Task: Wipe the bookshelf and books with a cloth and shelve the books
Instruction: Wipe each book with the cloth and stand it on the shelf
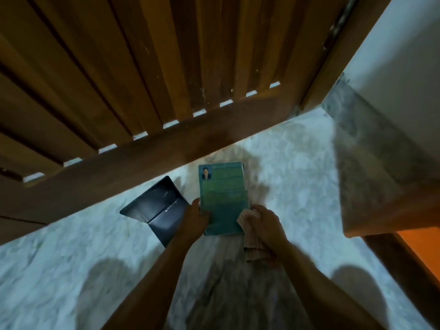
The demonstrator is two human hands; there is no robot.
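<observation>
Both forearms reached forward. The left hand (pixel 195 220) gripped the book (pixel 222 198) at its left edge; the right hand (pixel 264 225) (fingers curled) clutched the cloth (pixel 252 248) at its right edge.

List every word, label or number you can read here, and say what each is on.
On the green book, cover: lines of pale print beside and below a small portrait, all too blurred to read.
On the dark blue folder lying open on the floor: a small pale mark near its fold, too small to read.
No other text is visible, so nothing can be quoted.
</observation>
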